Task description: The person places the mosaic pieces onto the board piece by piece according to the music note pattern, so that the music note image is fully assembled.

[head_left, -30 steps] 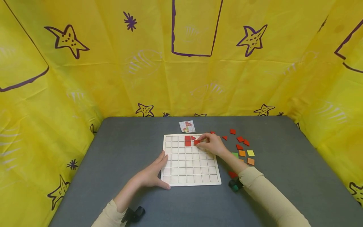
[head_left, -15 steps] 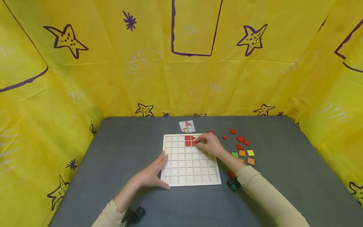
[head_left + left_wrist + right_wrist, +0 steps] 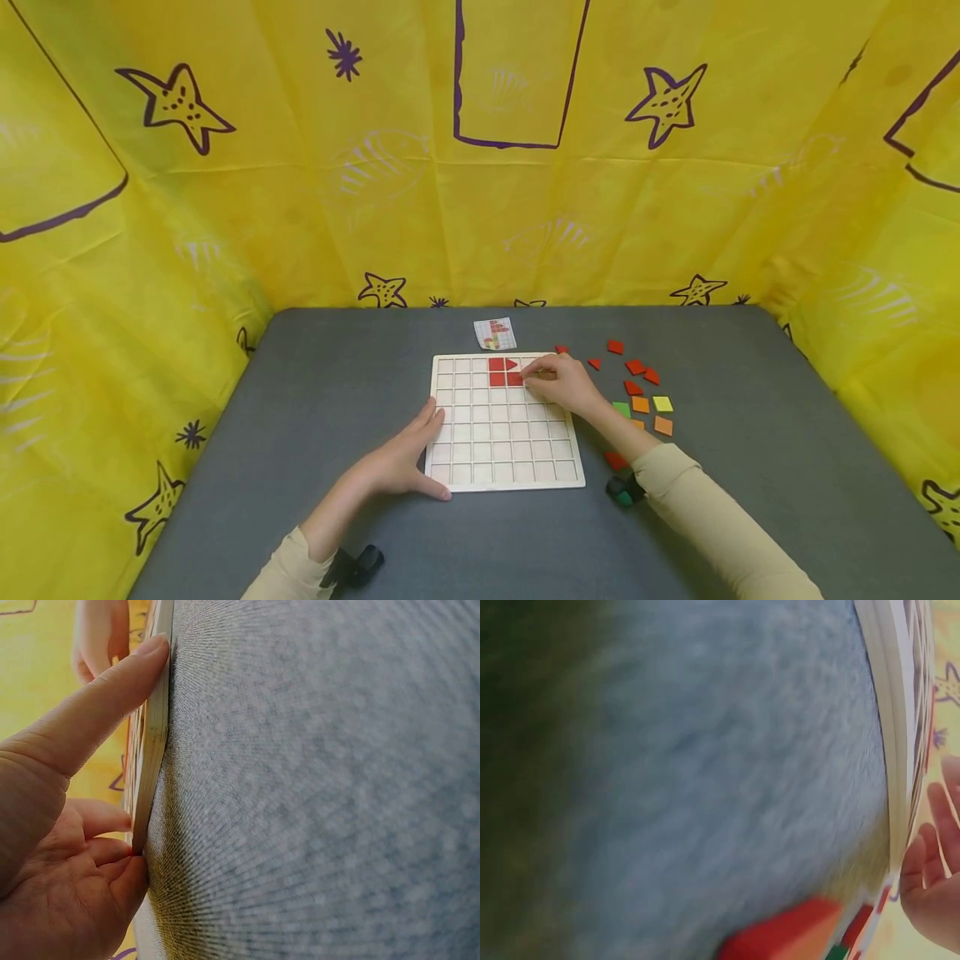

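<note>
A pale grid board (image 3: 502, 433) lies on the grey table. My left hand (image 3: 401, 458) is spread at its near left corner, the thumb along the front edge and the fingertips against the left side. In the left wrist view, the extended thumb (image 3: 90, 712) touches the board's edge (image 3: 154, 724). My right hand (image 3: 562, 383) is over the upper right of the grid, fingertips right beside a red square tile (image 3: 514, 379). Other red tiles sit around it: two squares in the column to its left and a triangle (image 3: 512, 364) above. No tile shows between the right fingers (image 3: 930, 855).
Behind the board lies a small printed pattern card (image 3: 495, 334). Loose red pieces (image 3: 635, 367), orange squares (image 3: 663, 426), a yellow square (image 3: 663, 404) and a green one (image 3: 622, 409) are scattered to the right. Yellow fabric (image 3: 480, 225) surrounds the table.
My right hand set the red square into the cell beside the lower red square, then drew slightly to the right off it. The left hand has stayed at the board's corner.
</note>
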The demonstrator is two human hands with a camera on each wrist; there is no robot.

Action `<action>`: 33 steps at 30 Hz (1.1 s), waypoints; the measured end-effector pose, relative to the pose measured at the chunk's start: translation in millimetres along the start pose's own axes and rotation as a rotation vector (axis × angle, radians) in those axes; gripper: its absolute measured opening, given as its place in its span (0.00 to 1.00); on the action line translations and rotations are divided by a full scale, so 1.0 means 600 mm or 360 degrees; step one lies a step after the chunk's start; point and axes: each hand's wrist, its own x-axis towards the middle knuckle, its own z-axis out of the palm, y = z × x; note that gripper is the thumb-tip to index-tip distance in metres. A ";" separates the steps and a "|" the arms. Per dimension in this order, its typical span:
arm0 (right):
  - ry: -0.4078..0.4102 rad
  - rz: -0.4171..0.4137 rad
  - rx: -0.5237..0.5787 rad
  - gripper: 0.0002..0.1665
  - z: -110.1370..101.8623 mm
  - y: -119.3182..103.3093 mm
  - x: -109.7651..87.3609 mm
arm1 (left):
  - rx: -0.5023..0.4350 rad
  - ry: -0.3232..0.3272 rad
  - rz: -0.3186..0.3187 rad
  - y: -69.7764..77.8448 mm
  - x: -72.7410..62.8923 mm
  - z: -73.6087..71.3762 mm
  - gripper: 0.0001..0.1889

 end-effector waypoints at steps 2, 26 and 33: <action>0.0011 0.0086 0.0054 0.06 -0.009 0.005 -0.006 | -0.0007 0.0001 -0.0004 0.001 0.000 0.000 0.64; 0.0254 0.0401 -0.0094 0.17 -0.126 0.097 -0.047 | 0.0000 0.0003 -0.0015 0.001 0.001 0.000 0.63; 0.0208 0.0351 -0.0169 0.18 -0.123 0.102 -0.041 | 0.0004 0.0006 -0.0035 0.001 0.003 0.001 0.64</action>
